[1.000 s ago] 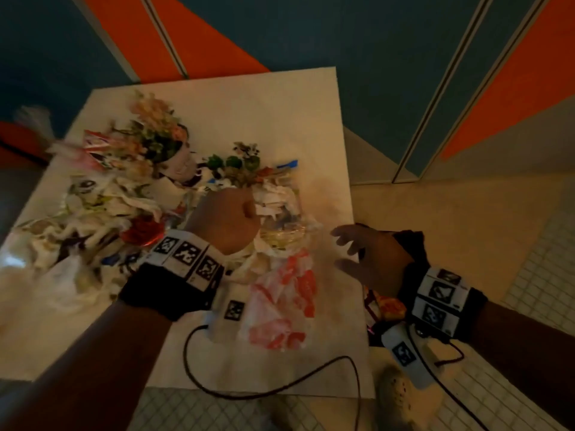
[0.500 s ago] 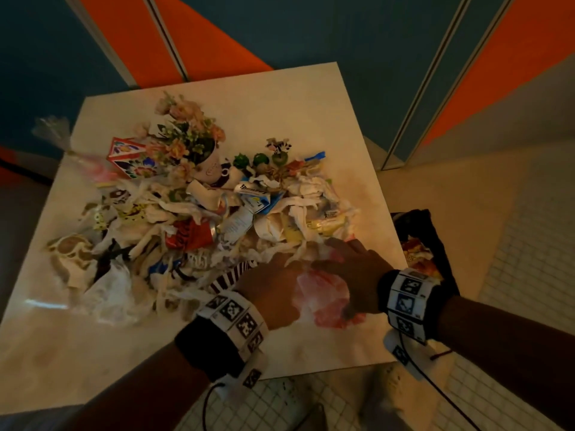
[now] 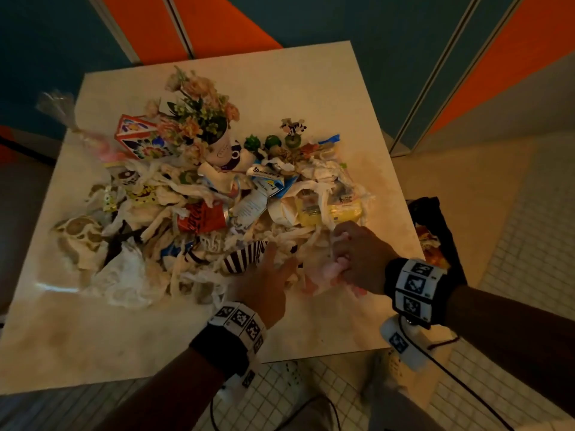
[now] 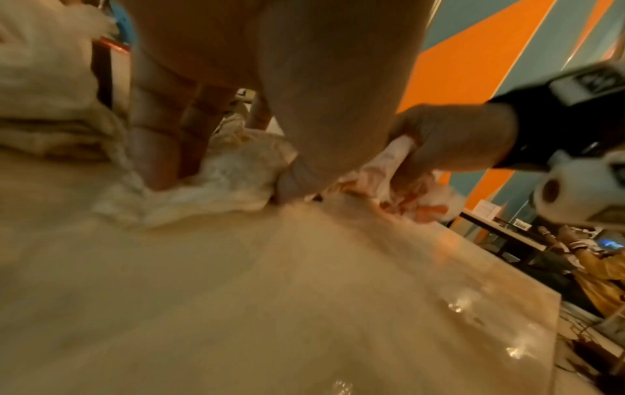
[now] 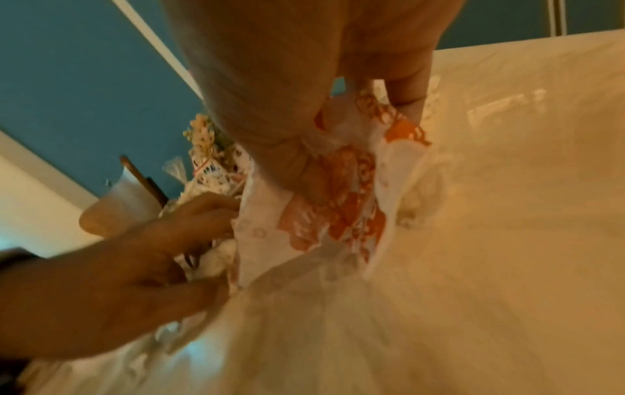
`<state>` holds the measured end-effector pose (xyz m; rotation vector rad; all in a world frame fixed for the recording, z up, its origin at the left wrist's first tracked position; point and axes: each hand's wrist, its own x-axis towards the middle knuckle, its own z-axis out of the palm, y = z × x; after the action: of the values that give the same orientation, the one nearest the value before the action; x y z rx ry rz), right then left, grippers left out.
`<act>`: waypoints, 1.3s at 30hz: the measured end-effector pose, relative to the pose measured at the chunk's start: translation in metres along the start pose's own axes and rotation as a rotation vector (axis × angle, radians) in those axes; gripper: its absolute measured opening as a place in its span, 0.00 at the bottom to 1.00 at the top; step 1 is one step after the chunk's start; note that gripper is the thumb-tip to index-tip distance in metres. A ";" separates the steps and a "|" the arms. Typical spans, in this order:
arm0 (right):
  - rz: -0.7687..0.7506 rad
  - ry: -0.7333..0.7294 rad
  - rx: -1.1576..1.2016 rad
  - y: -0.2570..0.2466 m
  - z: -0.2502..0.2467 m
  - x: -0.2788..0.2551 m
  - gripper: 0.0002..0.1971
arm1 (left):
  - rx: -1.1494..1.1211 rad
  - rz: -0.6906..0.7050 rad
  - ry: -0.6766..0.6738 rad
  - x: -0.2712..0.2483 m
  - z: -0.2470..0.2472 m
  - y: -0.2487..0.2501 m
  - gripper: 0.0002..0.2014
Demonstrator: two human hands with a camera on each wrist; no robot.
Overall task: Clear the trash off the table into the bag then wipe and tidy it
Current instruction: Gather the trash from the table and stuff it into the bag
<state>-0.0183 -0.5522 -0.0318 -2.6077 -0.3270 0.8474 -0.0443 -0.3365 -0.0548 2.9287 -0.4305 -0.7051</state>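
Note:
A heap of trash covers the middle of the pale table. My right hand grips a crumpled white-and-orange wrapper at the heap's near right corner. In the right wrist view, thumb and fingers pinch this wrapper. My left hand sits just left of it, beside a striped cup. Its fingers and thumb curl round crumpled white paper. The black trash bag hangs open off the table's right edge, with trash inside.
A flower pot and small green figurines stand at the heap's far side. A red can and a yellow packet lie in the heap. Bare tabletop runs along the near edge. Cables trail over the tiled floor.
My right hand came in from beyond the table's right edge and took hold of the orange wrapper. My left hand drew back from deeper in the heap to its near side.

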 end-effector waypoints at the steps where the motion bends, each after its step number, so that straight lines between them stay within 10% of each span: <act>1: -0.018 0.019 0.052 0.000 -0.002 0.000 0.11 | 0.000 0.005 0.018 0.002 0.000 0.000 0.24; 4: -0.048 0.145 0.203 -0.005 -0.011 -0.006 0.11 | 0.023 0.016 0.037 0.007 -0.001 -0.006 0.11; 11: 0.015 0.450 0.439 -0.004 -0.032 -0.013 0.08 | -0.125 -0.003 0.033 0.006 -0.002 -0.018 0.19; 23: 0.053 0.314 0.437 -0.001 -0.039 -0.019 0.20 | -0.063 0.008 0.007 0.006 0.007 -0.014 0.22; 29: 0.029 0.396 0.385 0.008 -0.033 -0.020 0.14 | -0.365 0.062 0.337 -0.012 -0.021 -0.030 0.03; 39: -0.017 0.509 0.360 0.011 -0.044 -0.026 0.11 | -0.571 -0.023 0.521 -0.038 -0.119 -0.050 0.07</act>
<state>-0.0114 -0.5826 0.0100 -2.3635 -0.0450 0.1888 -0.0098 -0.2742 0.0588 2.4313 -0.1123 -0.0264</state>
